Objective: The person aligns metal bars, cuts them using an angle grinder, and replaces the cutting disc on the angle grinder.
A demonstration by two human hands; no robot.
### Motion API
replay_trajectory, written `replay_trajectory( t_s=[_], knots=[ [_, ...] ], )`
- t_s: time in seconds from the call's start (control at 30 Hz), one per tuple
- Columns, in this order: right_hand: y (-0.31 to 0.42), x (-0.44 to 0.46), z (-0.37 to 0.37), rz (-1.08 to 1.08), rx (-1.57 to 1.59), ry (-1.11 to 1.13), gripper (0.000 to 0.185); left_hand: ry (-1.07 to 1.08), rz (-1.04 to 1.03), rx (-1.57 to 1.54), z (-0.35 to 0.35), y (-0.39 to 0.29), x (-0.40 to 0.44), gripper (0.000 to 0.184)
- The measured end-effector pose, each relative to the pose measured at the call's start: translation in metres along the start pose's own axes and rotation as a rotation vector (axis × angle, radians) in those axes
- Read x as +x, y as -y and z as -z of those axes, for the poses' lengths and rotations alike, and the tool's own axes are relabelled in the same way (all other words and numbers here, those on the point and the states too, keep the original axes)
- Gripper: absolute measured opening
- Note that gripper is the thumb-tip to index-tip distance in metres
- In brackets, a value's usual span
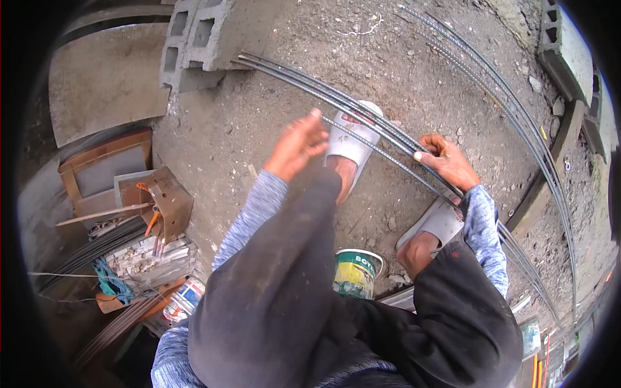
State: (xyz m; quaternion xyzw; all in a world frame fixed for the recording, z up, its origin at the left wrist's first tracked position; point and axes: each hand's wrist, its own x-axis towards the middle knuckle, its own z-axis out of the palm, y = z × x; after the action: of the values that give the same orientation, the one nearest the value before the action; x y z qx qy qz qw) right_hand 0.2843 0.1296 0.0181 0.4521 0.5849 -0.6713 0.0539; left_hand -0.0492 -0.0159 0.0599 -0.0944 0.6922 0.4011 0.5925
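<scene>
From where I stand it's dirt ground [213, 168], concrete blocks [223, 35] at the far side. The right hand's [451, 163] grip is curled round steel rods [304, 85] slanting above the sandals [346, 147]; the left hand's [295, 147], half-curled by one rod's end, may or may not touch. A bucket [354, 274], contents hidden, sits nearby.

Steel rebars [396, 134] are showing ribbed metal, concrete hollow blocks [239, 29] are looking coarsely matt, and trousers [265, 284] are appearing soft cloth.
</scene>
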Motion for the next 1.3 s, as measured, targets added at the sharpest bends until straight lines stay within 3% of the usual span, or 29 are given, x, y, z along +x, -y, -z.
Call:
replay_trajectory(
  t_s=[0.13, 0.2, 0.33, 0.53, 0.6, 0.67, 0.77, 0.9, 0.93, 1.03, 1.07, 1.17, 1.23, 1.3],
  knots=[
    [0.006, -0.058, 0.006, 0.091, -0.193, -0.327, 0.035, 0.175, 0.053, -0.084, -0.025, 0.048, -0.006, 0.021],
    [0.007, -0.092, 0.014, 0.035, -0.243, -0.361, 0.023, 0.204, 0.044, -0.103, -0.025, 0.052, 0.004, 0.020],
    [-0.030, -0.137, 0.003, 0.104, -0.554, -0.366, 0.032, 0.179, 0.045, -0.052, -0.035, 0.042, 0.001, 0.021],
    [-0.058, -0.142, -0.013, 0.189, -0.833, -0.475, 0.024, 0.214, -0.061, -0.093, -0.040, 0.056, 0.014, 0.033],
    [-0.063, -0.143, -0.017, 0.206, -0.808, -0.444, 0.025, 0.121, -0.083, -0.032, -0.040, 0.058, 0.014, 0.036],
    [-0.074, -0.148, -0.020, 0.085, -0.889, -0.359, 0.030, 0.147, -0.100, 0.006, -0.038, 0.055, 0.012, 0.035],
    [-0.070, -0.152, -0.021, 0.143, -0.949, -0.373, 0.038, 0.178, -0.140, -0.024, -0.037, 0.050, 0.013, 0.031],
    [-0.075, -0.161, -0.031, 0.094, -0.664, -0.563, 0.033, 0.144, -0.139, -0.030, -0.039, 0.043, 0.011, 0.028],
    [-0.077, -0.165, -0.039, 0.028, -0.473, -0.720, 0.032, 0.106, -0.118, 0.012, -0.041, 0.042, 0.008, 0.030],
    [-0.121, -0.181, -0.043, -0.497, 0.657, -0.927, 0.036, 0.116, -0.117, 0.023, -0.038, 0.042, 0.008, 0.030],
    [-0.132, -0.195, -0.033, -0.495, 0.832, -0.960, 0.045, 0.113, -0.120, 0.014, -0.038, 0.042, 0.008, 0.030],
    [-0.167, -0.220, -0.010, -0.368, 1.299, -1.154, 0.043, 0.093, -0.121, 0.013, -0.039, 0.041, 0.005, 0.030],
    [-0.203, -0.230, -0.006, -0.247, 1.469, -1.068, 0.040, 0.067, -0.122, 0.047, -0.041, 0.040, 0.001, 0.029],
    [-0.207, -0.230, -0.009, -0.248, 1.427, -1.060, 0.038, 0.163, -0.146, 0.061, -0.044, 0.041, 0.000, 0.028]
  ],
)
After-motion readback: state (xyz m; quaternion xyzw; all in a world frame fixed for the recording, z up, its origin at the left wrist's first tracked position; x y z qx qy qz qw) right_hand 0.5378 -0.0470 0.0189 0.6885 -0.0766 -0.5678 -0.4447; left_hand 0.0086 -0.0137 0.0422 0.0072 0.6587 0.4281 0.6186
